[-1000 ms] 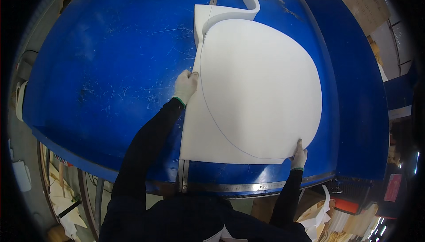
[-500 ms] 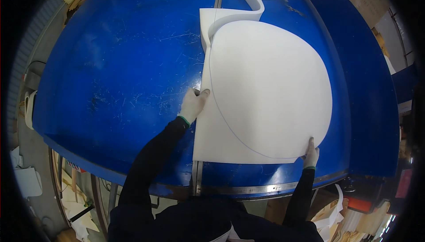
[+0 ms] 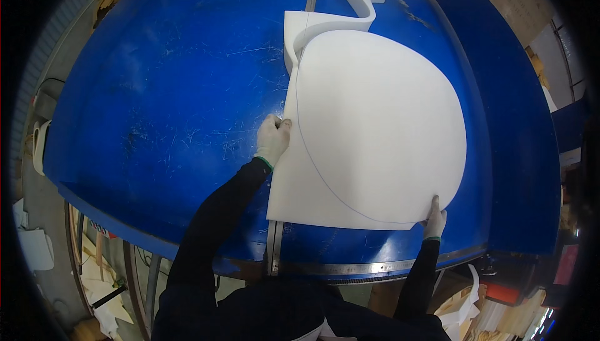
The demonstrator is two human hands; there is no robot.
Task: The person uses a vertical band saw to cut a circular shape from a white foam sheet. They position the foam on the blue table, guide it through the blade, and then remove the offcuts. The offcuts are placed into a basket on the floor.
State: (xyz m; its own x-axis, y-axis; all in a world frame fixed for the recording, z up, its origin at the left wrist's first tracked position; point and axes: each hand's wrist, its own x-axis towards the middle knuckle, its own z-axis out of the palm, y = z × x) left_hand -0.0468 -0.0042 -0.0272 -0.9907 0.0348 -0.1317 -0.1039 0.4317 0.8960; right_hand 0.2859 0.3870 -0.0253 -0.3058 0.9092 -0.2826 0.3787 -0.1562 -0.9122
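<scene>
Left hand (image 3: 273, 139) is sitting lower along the left edge of the sheet (image 3: 381, 122) than in the earliest frame, while the right hand (image 3: 434, 218) is keeping to the same corner. The blue table (image 3: 156, 91) is filling the upper left and middle of the frame. On it, right of centre, the white sheet is lying flat, its rounded side facing right. Near the top of the frame, a thick white strip (image 3: 344, 21) is bending away, seemingly joining the sheet at its upper left. At frame centre, the left hand is curling its fingers at the edge, apparently pinching it; at lower right, the right hand is gripping the corner, thumb on top, other fingers mostly hidden. A drawn line (image 3: 322, 179) is curving round the left and lower parts. Something like a thin wire (image 3: 305, 27) is crossing the strip, too faint for certainty. If it is cutting, uneven pushing could be twisting the sheet and sending the cut off the line; the strip could be snagging and tugging; and a slipping left hand could be straying toward the wire.
</scene>
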